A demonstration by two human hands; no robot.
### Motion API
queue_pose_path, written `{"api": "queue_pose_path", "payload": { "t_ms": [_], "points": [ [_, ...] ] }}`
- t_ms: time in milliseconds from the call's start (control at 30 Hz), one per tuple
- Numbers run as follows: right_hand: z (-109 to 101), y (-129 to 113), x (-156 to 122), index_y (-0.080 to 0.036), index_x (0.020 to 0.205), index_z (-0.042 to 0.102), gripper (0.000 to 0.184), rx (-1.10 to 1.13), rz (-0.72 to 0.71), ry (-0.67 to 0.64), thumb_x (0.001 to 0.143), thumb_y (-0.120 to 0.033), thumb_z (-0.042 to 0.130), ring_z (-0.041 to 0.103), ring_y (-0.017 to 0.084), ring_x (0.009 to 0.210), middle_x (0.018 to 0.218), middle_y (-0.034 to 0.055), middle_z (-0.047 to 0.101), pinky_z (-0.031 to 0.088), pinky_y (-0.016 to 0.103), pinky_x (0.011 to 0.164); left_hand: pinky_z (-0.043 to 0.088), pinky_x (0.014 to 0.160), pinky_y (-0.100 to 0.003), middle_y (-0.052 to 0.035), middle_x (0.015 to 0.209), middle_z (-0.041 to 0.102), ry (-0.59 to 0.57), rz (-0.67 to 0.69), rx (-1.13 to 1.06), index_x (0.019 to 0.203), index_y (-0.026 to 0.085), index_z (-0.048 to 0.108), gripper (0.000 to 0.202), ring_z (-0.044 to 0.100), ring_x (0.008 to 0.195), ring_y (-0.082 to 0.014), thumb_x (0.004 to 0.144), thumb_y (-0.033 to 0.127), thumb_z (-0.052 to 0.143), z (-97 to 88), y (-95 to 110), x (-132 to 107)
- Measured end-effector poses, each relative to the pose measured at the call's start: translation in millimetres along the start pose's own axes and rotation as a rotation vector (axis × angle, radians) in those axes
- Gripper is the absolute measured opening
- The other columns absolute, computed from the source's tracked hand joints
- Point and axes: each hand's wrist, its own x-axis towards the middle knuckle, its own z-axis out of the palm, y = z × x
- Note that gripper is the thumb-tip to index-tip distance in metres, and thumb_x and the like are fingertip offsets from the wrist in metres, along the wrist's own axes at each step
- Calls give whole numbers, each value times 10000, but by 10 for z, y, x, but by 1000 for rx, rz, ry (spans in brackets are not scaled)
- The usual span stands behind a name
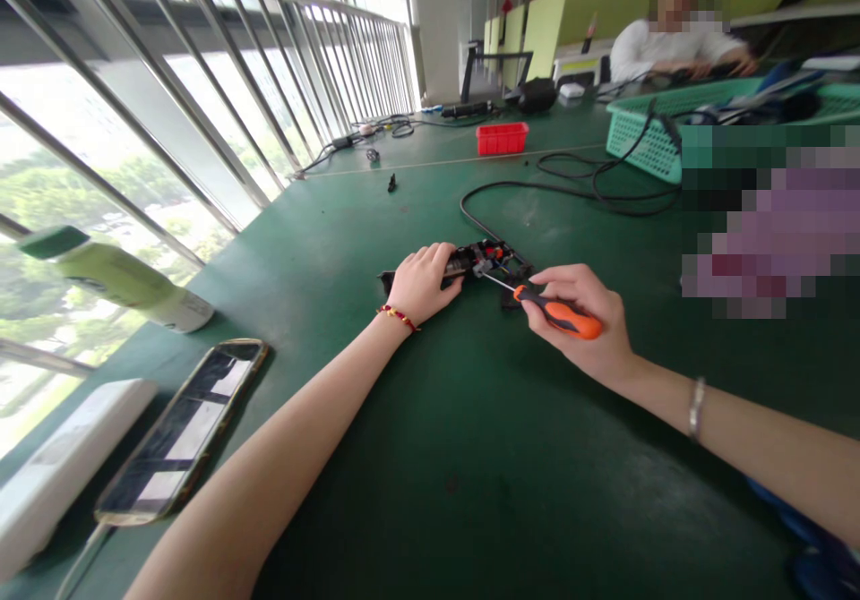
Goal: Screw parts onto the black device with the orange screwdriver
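My left hand [423, 282] is wrapped over a dark, opened corded device [462, 261] lying on the green table, pressing it down. The device's exposed end shows small red and grey parts and wires; its exact kind I cannot make out. Between the fingers of my right hand [591, 318] is a screwdriver [568, 313] with an orange and black handle. Its metal shaft points left, with the tip at the open end of the device. A black cable [484, 224] runs from that end toward the back right.
Ahead stands a red basket [502, 139]; a green basket [645, 148] holding tools sits at the back right. A small black part [391, 184] lies farther off. At left are a bottle [121, 278], a phone [194, 430] and a white power strip [73, 475]. Another person [672, 49] sits opposite.
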Motion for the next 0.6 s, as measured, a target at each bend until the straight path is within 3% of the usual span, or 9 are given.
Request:
{"api": "queue_pose_path", "payload": {
  "t_ms": [67,200,267,467,600],
  "points": [
    [3,3,1,-226,987,519,309,8,4,15,712,-160,642,575,100,536,622,-59,579,494,216,572,422,777,-322,-53,996,609,0,-2,3,1085,170,481,314,562,920,-215,808,318,493,2,1,1],
    [14,11,2,-228,1018,527,359,-8,-35,99,693,-128,641,641,134,752,845,1,637,524,240,713,420,777,-321,-56,994,610,-6,-8,5,1089,171,481,312,561,924,-216,814,319,487,0,4,-2],
    [12,9,3,-232,1019,528,362,-18,-41,105,690,-136,645,644,138,765,887,9,639,526,246,717,419,781,-321,-60,999,609,-9,-11,3,1093,172,479,314,561,930,-217,815,318,487,-4,5,-4],
    [-16,-3,12,-234,928,539,225,-26,6,4,728,-192,635,586,102,540,631,-52,605,479,210,542,420,786,-321,-62,1003,607,-21,-12,0,1097,169,476,320,560,930,-215,815,320,489,-13,6,-3],
    [-7,12,14,-229,967,530,294,-7,-2,49,704,-150,632,629,127,683,774,-15,636,516,231,642,420,791,-323,-61,1000,608,-17,-14,1,1093,171,478,315,560,932,-216,816,322,488,-10,6,-1]
  ]
}}
